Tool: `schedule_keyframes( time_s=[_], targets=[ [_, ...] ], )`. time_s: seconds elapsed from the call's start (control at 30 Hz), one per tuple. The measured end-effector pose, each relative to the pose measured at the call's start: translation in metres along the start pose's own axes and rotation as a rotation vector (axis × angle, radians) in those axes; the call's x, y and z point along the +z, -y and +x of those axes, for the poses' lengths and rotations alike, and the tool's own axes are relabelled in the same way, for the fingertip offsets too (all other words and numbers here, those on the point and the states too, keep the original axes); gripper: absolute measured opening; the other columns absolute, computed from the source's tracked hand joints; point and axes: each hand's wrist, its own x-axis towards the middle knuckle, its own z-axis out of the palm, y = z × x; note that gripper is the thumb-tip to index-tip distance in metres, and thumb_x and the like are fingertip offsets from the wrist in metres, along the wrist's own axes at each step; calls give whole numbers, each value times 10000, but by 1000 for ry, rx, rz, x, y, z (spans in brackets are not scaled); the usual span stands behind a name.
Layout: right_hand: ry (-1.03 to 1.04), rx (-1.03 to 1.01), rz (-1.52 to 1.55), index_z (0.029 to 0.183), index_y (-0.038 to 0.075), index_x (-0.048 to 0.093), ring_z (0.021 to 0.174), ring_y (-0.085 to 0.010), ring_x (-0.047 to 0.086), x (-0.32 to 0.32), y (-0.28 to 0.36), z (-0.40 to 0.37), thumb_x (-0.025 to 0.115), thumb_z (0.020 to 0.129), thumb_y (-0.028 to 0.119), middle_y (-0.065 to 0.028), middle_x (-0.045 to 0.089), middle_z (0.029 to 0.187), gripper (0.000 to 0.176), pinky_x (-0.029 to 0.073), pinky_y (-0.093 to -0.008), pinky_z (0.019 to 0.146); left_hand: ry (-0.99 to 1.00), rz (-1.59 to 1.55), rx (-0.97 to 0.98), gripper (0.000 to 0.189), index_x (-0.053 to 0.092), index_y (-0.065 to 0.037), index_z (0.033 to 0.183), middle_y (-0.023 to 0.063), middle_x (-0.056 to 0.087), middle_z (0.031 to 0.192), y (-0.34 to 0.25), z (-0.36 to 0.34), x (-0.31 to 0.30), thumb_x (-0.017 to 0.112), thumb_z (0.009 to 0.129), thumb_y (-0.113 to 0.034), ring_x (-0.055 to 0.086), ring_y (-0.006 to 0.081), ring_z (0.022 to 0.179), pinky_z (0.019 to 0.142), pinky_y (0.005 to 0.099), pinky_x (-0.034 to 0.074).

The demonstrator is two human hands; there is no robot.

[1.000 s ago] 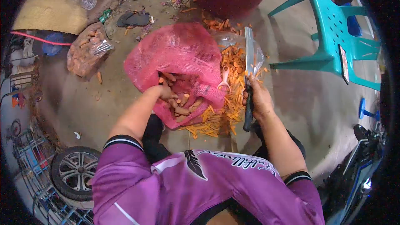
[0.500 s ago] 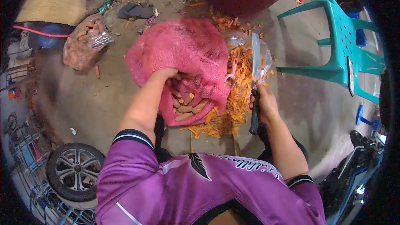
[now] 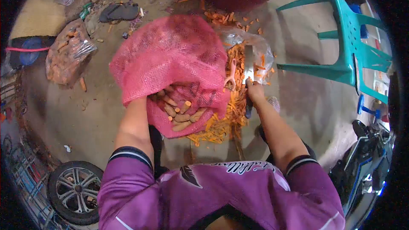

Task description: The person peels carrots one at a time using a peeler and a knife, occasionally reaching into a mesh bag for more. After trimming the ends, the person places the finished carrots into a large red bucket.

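My left hand is inside the mouth of a pink mesh sack [image 3: 170,55], its fingers hidden under the netting; only the forearm [image 3: 135,123] shows. Brown-skinned roots with orange cut ends, which look like carrots [image 3: 182,117], lie in the sack's opening. My right hand [image 3: 255,93] is closed around a large knife [image 3: 249,61], at the handle, with the blade pointing away from me. Beneath the knife spreads a heap of orange peelings and pieces [image 3: 235,98], partly on a clear plastic sheet [image 3: 260,47]. A pink peeler [image 3: 232,74] lies on the heap beside the sack.
A green plastic chair [image 3: 315,69] stands to the right. On the left are a clear bag of roots [image 3: 68,55], a loose root [image 3: 83,84] and a wheel [image 3: 76,189]. A dark sandal [image 3: 118,12] lies farther off. Part of a motorbike [image 3: 362,162] is at lower right.
My left hand has gone deeper under the sack's netting, leftward, and is now hidden. The knife in my right hand has moved left, over the peelings. The view has shifted slightly.
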Motion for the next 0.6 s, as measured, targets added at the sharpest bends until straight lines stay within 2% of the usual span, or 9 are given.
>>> schedule_keyframes(
  time_s=[0.03, 0.13, 0.17, 0.23, 0.3, 0.37, 0.47, 0.57, 0.6],
  targets=[
    [103, 18, -186, 1056, -6, 499, 819, -346, 542, -12, 32, -13, 481, 783, 434, -199, 563, 860, 518, 430, -392, 761, 2, 0, -9, 273, 507, -119, 993, 67, 579, 851, 7, 0, 2, 435, 795, -292, 535, 216, 675, 637, 370, 425],
    [-232, -325, -519, 1051, -25, 496, 898, -333, 520, 23, 46, -8, 466, 777, 456, -214, 524, 1002, 554, 428, -393, 768, 17, 1, -32, 280, 497, -121, 1014, 68, 578, 857, 22, 0, 6, 445, 794, -286, 536, 214, 678, 639, 370, 427],
    [-40, -409, -709, 1036, -54, 486, 951, -321, 495, 7, 79, -28, 467, 776, 453, -214, 486, 1071, 571, 426, -392, 777, 24, 2, -34, 283, 493, -122, 1022, 69, 577, 860, 23, 1, 7, 448, 794, -284, 537, 214, 678, 639, 369, 428],
    [-3, -320, -659, 1089, -34, 441, 1025, -343, 466, 75, 28, 22, 475, 770, 452, -209, 482, 1099, 583, 417, -412, 811, 32, -4, -44, 290, 487, -124, 1036, 69, 576, 864, 27, -2, 9, 455, 793, -279, 537, 212, 680, 641, 369, 429],
    [29, -224, -545, 1095, -22, 435, 1042, -350, 469, 91, 21, 34, 495, 753, 450, -206, 497, 1089, 586, 415, -418, 828, 44, -9, -46, 298, 480, -126, 1050, 70, 576, 868, 30, -5, 11, 462, 792, -275, 538, 211, 682, 642, 369, 431],
    [54, -124, -373, 1056, -17, 470, 1002, -342, 502, 59, 49, 16, 526, 727, 448, -205, 530, 1039, 573, 419, -407, 829, 56, -15, -41, 308, 473, -128, 1065, 71, 575, 873, 31, -7, 15, 468, 792, -271, 539, 210, 684, 643, 369, 432],
    [308, -129, -318, 1012, -17, 507, 940, -340, 537, 28, 56, -1, 553, 697, 416, -216, 557, 982, 537, 426, -396, 813, 100, -46, 0, 325, 462, -130, 1086, 72, 573, 880, 21, -17, 22, 479, 791, -264, 540, 208, 686, 645, 369, 434],
    [71, -138, -77, 913, -34, 564, 823, -343, 574, 34, 42, -16, 562, 688, 304, -230, 591, 838, 406, 446, -381, 738, 213, -128, 106, 343, 452, -133, 1108, 74, 572, 886, 3, -43, 39, 489, 790, -258, 541, 206, 689, 647, 369, 436],
    [40, -141, -67, 930, -26, 563, 814, -339, 579, 30, 40, -19, 569, 689, 302, -214, 597, 839, 407, 450, -378, 724, 272, -153, 151, 350, 449, -134, 1115, 74, 571, 888, -4, -55, 43, 492, 790, -256, 541, 206, 690, 647, 369, 437]
  ],
)
